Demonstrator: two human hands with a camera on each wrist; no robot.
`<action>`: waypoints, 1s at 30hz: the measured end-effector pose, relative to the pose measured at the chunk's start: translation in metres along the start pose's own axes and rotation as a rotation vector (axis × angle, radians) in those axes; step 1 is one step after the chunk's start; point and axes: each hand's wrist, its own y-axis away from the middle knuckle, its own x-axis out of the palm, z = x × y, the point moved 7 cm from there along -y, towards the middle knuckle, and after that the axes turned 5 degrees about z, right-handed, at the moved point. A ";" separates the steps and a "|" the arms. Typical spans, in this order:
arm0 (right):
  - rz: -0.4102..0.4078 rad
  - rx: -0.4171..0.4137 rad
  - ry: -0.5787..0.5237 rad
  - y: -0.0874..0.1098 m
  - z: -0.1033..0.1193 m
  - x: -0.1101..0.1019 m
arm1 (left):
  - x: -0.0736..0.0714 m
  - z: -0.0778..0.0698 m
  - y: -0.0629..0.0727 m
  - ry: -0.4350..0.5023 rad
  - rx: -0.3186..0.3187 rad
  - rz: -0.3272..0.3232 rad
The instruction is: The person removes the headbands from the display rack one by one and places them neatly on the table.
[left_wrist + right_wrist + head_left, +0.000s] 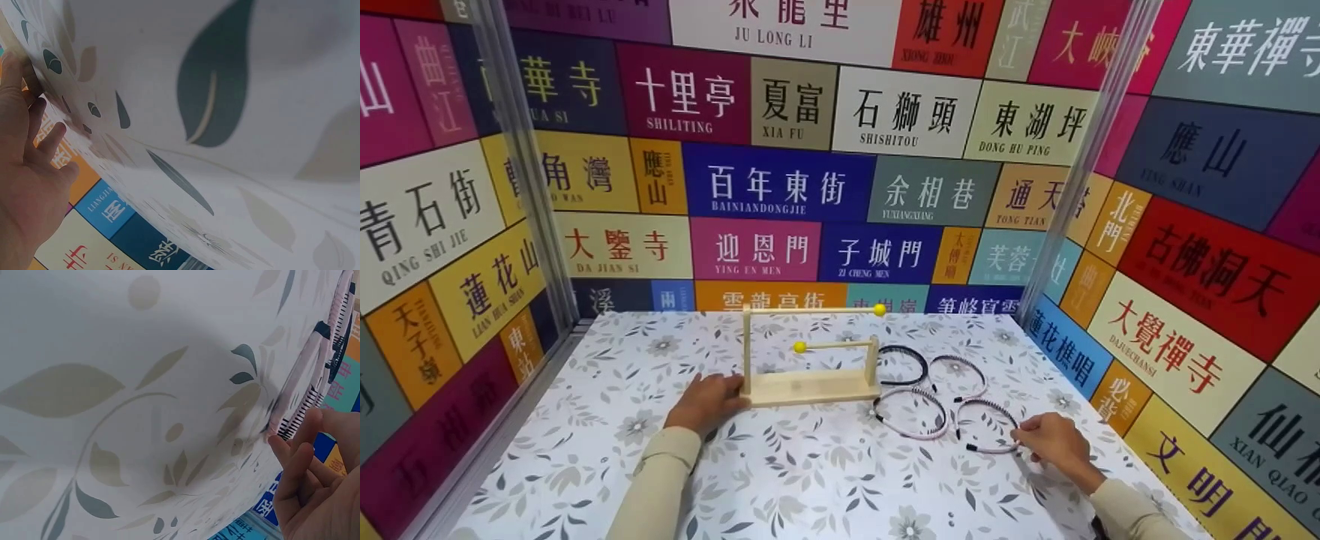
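A pale wooden stand has two upright posts, each with a level rod tipped by a yellow ball. My left hand grips the left end of its base between thumb and fingers; in the left wrist view the hand shows its other fingers loosely bent. To the right, my right hand pinches the outer curve of a pink toothed headband at the table top. The right wrist view has the fingertips at the edge of this headband.
Beside the stand lie a black headband and two more pink ones, a rear headband and a front headband. The table wears a white leaf-patterned cover. Coloured sign-printed walls close it in behind and at both sides.
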 end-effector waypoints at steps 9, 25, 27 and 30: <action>-0.128 -0.307 -0.008 -0.007 0.043 -0.012 | 0.000 -0.001 0.001 -0.012 -0.008 0.004; -0.196 -0.531 0.098 -0.026 0.122 -0.003 | 0.007 0.002 -0.002 0.088 -0.044 0.044; -0.200 -0.546 0.106 -0.027 0.130 0.000 | 0.009 0.002 -0.004 0.111 -0.038 0.054; -0.197 -0.572 0.116 -0.031 0.141 0.005 | 0.009 0.003 -0.004 0.141 -0.044 0.069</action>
